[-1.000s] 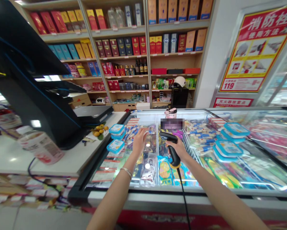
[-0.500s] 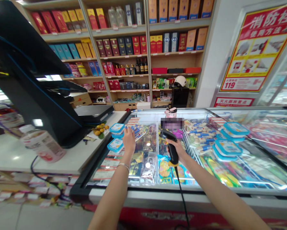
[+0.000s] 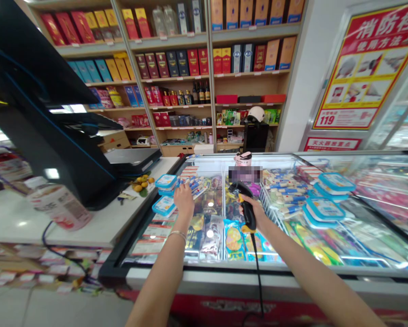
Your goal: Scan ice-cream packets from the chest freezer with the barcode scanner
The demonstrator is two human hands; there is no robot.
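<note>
My right hand [image 3: 258, 214] is shut on a black barcode scanner [image 3: 246, 205], held above the glass lid of a chest freezer [image 3: 224, 268]. The scanner head points away from me and its cable [image 3: 258, 272] hangs down over the freezer's front edge. My left hand [image 3: 184, 200] is stretched out over the lid's left part, fingers forward. Its fingertips are at two stacked blue-lidded boxes [image 3: 165, 181]. A third blue-lidded box [image 3: 163, 205] lies just left of the hand. Whether the fingers grip a box is hidden by the back of the hand.
A black till screen [image 3: 43, 118] stands on the white counter [image 3: 98, 227] at the left, with a labelled bottle [image 3: 61, 208] and small orange fruits [image 3: 142, 183]. More blue-lidded boxes [image 3: 323, 210] lie on the lid at the right. A pink cup [image 3: 243, 159] stands behind; shelves of boxed goods fill the back wall.
My left hand moved left across the freezer lid from the middle to the blue-lidded boxes. The scanner in my right hand tipped more upright and shifted slightly.
</note>
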